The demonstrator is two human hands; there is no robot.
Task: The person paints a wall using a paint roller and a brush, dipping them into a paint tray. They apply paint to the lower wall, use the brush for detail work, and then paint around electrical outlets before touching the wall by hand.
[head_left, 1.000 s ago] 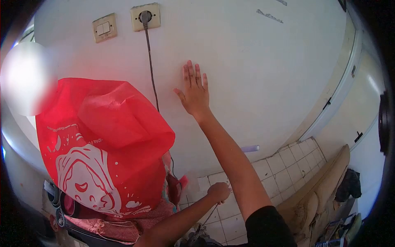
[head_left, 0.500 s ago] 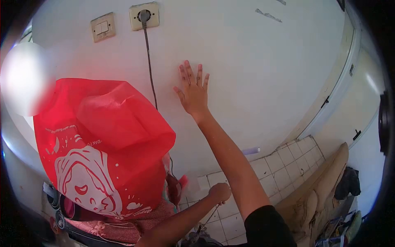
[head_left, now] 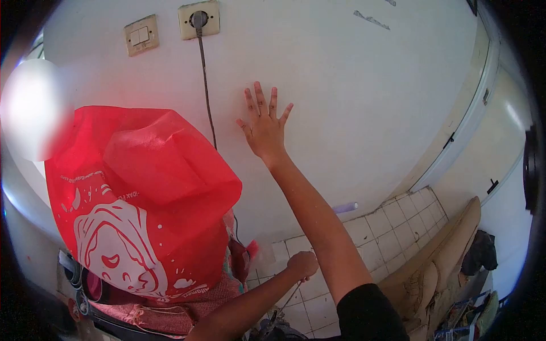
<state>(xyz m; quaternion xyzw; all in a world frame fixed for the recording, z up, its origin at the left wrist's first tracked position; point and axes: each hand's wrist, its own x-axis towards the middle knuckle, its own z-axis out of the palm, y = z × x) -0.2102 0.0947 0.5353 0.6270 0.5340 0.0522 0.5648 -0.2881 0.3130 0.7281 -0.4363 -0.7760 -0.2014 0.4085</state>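
My right hand (head_left: 266, 133) lies flat against the white wall (head_left: 352, 113), back toward me, fingers spread and holding nothing. Lower down, my left hand (head_left: 303, 265) is closed in a fist above the tiled floor. A thin rod (head_left: 292, 296) comes out from under that fist and slants down toward dark objects (head_left: 277, 328) at the bottom edge. What they are, I cannot make out. To the left of both hands stands a large red bag (head_left: 170, 170) with a white printed figure, resting on a pinkish woven sack (head_left: 156, 318).
A black cord (head_left: 207, 91) runs from a wall socket (head_left: 198, 20) down behind the bag, beside a light switch (head_left: 141, 35). A pale purple tube (head_left: 345, 208) is by the wall's foot. Brown cardboard (head_left: 424, 278) and a black bag (head_left: 479, 253) lie at right, near doors (head_left: 500, 131).
The fingers of my right hand have spread wider, the little finger most of all, and the hand stays on the wall. My left fist is almost still.
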